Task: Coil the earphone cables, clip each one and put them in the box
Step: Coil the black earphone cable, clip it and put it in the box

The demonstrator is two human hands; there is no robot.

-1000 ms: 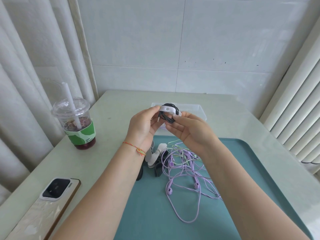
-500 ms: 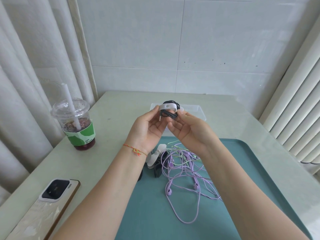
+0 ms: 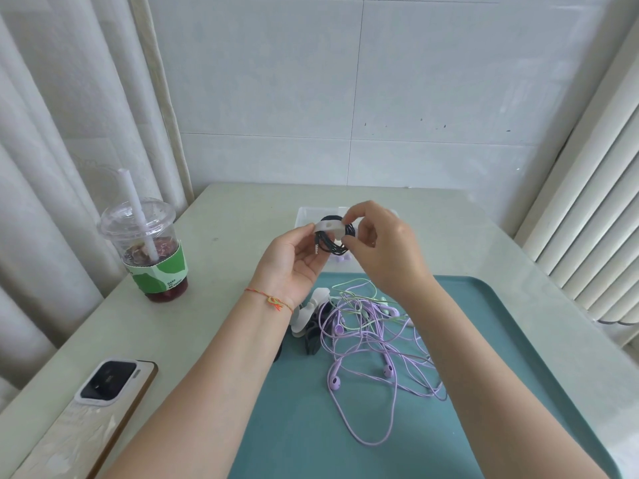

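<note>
A coiled black earphone cable [image 3: 333, 245] with a white clip [image 3: 330, 227] wrapped over it is held up between both hands, above the clear plastic box [image 3: 306, 216]. My left hand [image 3: 292, 259] pinches the left end of the clip and cups the coil from below. My right hand [image 3: 383, 247] pinches the clip's right end from above. On the teal tray [image 3: 501, 340] lies a loose tangle of purple earphones [image 3: 366, 354] and a green cable [image 3: 356, 288], with spare white clips [image 3: 307, 311] and dark clips [image 3: 311, 340] beside my left wrist.
An iced drink cup with a straw [image 3: 152, 250] stands at the left of the pale table [image 3: 214, 271]. A phone [image 3: 103, 392] lies face down near the front left edge. Curtains hang left, blinds right, a tiled wall behind.
My right hand turned from under the coil to over it and now pinches the clip from above. The coil has stayed above the box.
</note>
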